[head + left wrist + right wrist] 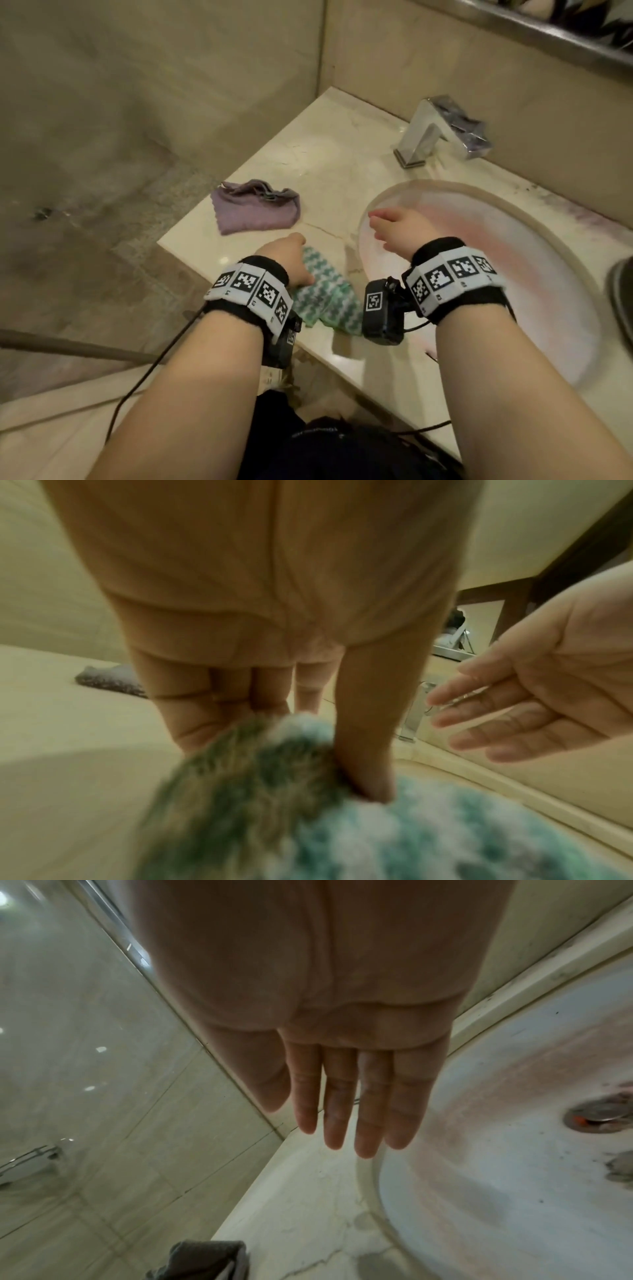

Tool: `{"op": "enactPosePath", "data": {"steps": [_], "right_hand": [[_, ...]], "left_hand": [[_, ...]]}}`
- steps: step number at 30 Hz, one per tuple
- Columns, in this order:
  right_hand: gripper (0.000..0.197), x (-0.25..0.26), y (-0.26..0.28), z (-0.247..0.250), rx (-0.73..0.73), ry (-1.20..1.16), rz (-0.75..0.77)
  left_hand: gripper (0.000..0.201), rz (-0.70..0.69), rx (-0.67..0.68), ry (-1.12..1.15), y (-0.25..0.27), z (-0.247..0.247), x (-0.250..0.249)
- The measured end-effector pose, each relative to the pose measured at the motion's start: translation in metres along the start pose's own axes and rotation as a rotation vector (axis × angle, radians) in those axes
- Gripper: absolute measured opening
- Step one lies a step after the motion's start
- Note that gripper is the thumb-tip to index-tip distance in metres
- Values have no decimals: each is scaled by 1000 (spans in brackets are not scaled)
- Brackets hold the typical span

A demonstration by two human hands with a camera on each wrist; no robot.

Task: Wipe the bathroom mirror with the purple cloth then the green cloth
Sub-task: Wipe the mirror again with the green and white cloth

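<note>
A folded green-and-white cloth (325, 291) lies at the counter's front edge. My left hand (294, 263) is on its left end; in the left wrist view the thumb (366, 750) and curled fingers pinch a bunched fold of the green cloth (291, 804). The purple cloth (255, 212) lies crumpled on the counter just beyond, untouched. My right hand (387, 222) hovers over the sink's left rim, fingers (352, 1110) straight and together, holding nothing. Only the mirror's lower edge (548, 31) shows, at the top right.
A round sink (496, 212) is set into the marble counter (325, 154), with a chrome faucet (442, 130) behind it and a drain (599, 1115) in its bowl. A glass shower panel (154, 85) stands along the counter's left edge. Cables hang from both wrist cameras.
</note>
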State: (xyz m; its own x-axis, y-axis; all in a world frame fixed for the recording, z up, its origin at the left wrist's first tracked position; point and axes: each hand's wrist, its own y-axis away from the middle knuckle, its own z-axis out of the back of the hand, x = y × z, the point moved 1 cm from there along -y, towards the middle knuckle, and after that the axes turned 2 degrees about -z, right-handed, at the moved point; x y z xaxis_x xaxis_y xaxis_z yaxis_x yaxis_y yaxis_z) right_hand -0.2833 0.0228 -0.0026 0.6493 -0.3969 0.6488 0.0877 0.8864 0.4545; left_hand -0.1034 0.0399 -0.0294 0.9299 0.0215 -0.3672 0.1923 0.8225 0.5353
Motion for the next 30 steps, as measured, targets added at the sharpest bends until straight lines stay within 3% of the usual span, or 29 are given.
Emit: {"op": "enactPosePath", "data": {"steps": [4, 9, 12, 16, 20, 25, 30], "right_hand": [[39, -12, 13, 3, 21, 9, 28], [61, -8, 28, 6, 194, -64, 133], [47, -5, 31, 13, 166, -162, 208], [16, 5, 35, 37, -21, -157, 264], [22, 24, 37, 62, -110, -150, 298], [22, 49, 42, 97, -197, -97, 347], [13, 85, 38, 140, -267, -114, 405]], "left_hand": [[66, -81, -126, 152, 10, 3, -15], [59, -324, -224, 395, 24, 32, -40], [52, -422, -216, 484, 29, 53, -51], [41, -422, -303, 348, 29, 79, -62], [19, -419, -312, 128, 29, 107, -73], [28, -474, -321, 38, 25, 151, -95], [24, -601, -521, 19, 21, 206, -123]]}}
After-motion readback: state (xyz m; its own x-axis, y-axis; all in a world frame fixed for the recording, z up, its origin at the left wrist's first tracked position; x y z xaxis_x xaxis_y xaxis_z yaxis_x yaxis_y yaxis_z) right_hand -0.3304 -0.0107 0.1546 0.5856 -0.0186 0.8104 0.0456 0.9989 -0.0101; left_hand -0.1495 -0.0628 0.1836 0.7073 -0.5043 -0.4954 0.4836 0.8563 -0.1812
